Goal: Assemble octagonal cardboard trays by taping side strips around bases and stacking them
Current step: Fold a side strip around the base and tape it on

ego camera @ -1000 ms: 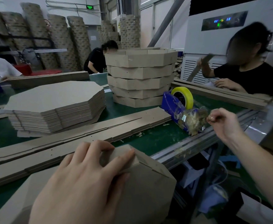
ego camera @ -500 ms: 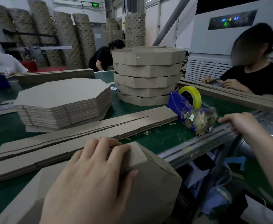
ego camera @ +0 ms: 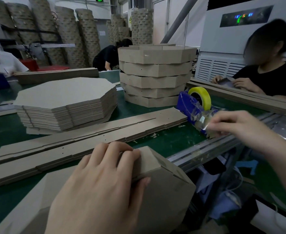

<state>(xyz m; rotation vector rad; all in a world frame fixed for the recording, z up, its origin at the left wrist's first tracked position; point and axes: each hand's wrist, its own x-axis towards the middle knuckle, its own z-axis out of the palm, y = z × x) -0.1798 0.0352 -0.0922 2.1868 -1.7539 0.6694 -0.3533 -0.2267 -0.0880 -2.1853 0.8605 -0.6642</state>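
Cardboard tray point(ego camera: 164, 188): at near edge of table point(ego camera: 169, 142), left hand point(ego camera: 101, 183) grips its folded strip corner.
Change: right hand point(ego camera: 240, 125) has swung back to tape dispenser point(ego camera: 187, 105) and pinches tape end point(ego camera: 204, 123), blurred; taping the seam looks next.
Finished trays point(ego camera: 155, 76): five stacked, insides hidden.
Dispenser load: yellow tape roll point(ego camera: 204, 94).

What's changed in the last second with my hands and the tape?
Right hand moved in over the front of the tape dispenser; it is blurred, so grip unclear. Left hand still holds the half-built tray; stacked trays unmoved.
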